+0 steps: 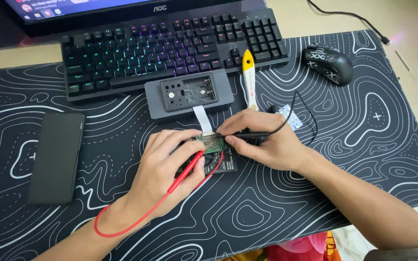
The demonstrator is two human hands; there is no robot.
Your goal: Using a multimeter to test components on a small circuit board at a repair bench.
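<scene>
A small green circuit board lies on the black patterned desk mat, joined by a white ribbon cable to an opened grey device housing. My left hand holds a red test probe with its tip on the board; its red lead loops back past my wrist. My right hand holds a black test probe pointed at the board from the right, its black lead curving away behind.
A backlit keyboard and monitor base sit at the back. A yellow-handled tool lies beside the housing. A dark phone lies at left, a black mouse at right. A small white piece lies behind my right hand.
</scene>
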